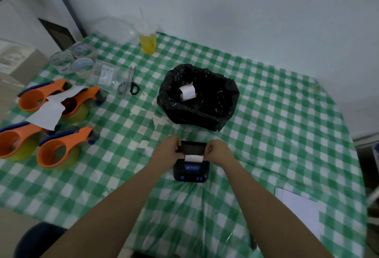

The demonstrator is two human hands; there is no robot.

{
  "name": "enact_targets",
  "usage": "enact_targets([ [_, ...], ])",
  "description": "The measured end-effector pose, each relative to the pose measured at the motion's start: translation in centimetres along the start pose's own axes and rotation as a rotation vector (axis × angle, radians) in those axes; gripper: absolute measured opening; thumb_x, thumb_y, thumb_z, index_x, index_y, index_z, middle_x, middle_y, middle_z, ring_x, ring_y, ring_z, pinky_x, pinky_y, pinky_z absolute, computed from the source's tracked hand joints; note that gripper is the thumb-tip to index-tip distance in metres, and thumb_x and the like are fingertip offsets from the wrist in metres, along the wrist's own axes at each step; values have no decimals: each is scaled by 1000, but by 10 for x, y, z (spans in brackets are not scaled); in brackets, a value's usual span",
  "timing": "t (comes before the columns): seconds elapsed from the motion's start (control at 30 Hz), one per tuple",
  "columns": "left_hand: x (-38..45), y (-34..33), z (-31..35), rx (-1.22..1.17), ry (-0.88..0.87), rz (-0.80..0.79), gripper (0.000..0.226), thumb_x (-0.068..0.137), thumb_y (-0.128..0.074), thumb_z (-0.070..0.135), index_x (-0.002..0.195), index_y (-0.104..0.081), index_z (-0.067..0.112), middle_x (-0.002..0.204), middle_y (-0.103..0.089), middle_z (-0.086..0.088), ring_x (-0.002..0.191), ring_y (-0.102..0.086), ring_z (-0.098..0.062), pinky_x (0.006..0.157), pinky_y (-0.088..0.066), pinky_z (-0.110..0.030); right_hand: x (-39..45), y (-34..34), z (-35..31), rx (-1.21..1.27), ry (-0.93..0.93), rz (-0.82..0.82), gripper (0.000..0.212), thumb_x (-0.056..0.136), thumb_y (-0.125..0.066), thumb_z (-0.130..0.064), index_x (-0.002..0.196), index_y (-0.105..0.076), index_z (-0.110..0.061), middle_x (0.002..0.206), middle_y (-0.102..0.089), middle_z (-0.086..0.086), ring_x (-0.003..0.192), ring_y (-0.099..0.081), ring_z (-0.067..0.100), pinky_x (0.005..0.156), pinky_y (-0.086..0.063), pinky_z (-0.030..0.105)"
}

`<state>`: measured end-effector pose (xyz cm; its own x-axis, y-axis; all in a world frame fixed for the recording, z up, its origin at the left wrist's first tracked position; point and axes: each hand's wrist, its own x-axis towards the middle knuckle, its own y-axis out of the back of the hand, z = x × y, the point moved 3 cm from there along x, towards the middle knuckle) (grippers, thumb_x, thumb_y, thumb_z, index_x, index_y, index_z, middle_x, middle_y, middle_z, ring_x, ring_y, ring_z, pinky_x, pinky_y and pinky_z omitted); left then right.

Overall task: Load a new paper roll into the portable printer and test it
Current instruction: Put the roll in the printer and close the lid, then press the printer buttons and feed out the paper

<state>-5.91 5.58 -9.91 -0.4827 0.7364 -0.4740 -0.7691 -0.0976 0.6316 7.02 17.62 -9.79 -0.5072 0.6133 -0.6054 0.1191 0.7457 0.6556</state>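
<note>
A small black printer [191, 170] sits on the near middle of the desk [266, 114], which is covered in a green-and-white checked cloth. Its lid [192, 147] is tipped up at the far end, and white paper [193, 158] shows at the slot between lid and body. The left hand [167, 149] grips the lid's left edge, fingers curled around it; the right hand [218, 151] pinches the right edge. Just beyond stands a bin lined with a black bag [198, 96], with a nearly spent paper roll [187, 91] lying inside. Scissors [129, 82] lie farther left, near four orange tape dispensers [51, 118].
</note>
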Motion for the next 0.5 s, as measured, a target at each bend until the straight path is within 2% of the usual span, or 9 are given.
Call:
enact_targets([
  [0.07, -15, -6, -12, -278, -33, 94, 20, 81, -61, -3, 100, -56, 2, 95, -51, -9, 90, -55, -28, 76, -38, -25, -21, -11, 15, 257, 55, 115, 11, 81, -65, -9, 74, -58, -14, 78, -59, 3, 76, -56, 19, 65, -46, 25],
  [0.1, -24, -8, -16, -366, -35, 127, 23, 84, -54, -8, 107, -56, -2, 99, -51, -9, 92, -54, -25, 77, -38, -21, -30, -16, 25, 362, 55, 182, 8, 85, -61, -8, 80, -60, -14, 80, -61, 3, 77, -57, 20, 67, -48, 26],
  [0.17, -40, -12, -20, -448, -18, 118, 33, 88, -49, -8, 120, -51, -2, 110, -51, -8, 100, -51, -21, 85, -42, -24, -45, -27, 46, 489, 17, 285, 10, 91, -54, -8, 89, -62, -14, 85, -61, 1, 81, -60, 24, 75, -52, 35],
  [0.23, -49, -20, -23, -446, -16, 29, 47, 87, -55, -2, 132, -42, 4, 123, -48, -7, 114, -47, -20, 100, -45, -38, -56, -37, 60, 545, -19, 315, 13, 93, -51, -10, 95, -62, -17, 87, -60, -1, 83, -63, 30, 71, -50, 36],
  [0.3, -56, -27, -23, -463, -54, -45, 60, 85, -60, 1, 138, -34, 9, 134, -46, -7, 123, -44, -21, 104, -45, -46, -63, -45, 69, 558, -47, 316, 15, 94, -49, -12, 100, -62, -18, 91, -60, 1, 82, -64, 33, 62, -49, 34],
  [0.4, -61, -34, -21, -488, -77, -41, 65, 83, -62, -1, 139, -32, 15, 130, -48, -4, 118, -45, -16, 99, -46, -39, -70, -54, 76, 561, -62, 304, 17, 94, -48, -13, 103, -61, -19, 96, -60, 3, 72, -59, 27, 53, -46, 30],
  [0.5, -61, -38, -20, -437, -72, 16, 68, 81, -62, -3, 139, -32, 16, 136, -50, -9, 123, -48, -24, 101, -46, -46, -76, -61, 80, 561, -65, 298, 17, 94, -47, -14, 104, -60, -18, 98, -61, 3, 71, -58, 23, 48, -42, 24],
])
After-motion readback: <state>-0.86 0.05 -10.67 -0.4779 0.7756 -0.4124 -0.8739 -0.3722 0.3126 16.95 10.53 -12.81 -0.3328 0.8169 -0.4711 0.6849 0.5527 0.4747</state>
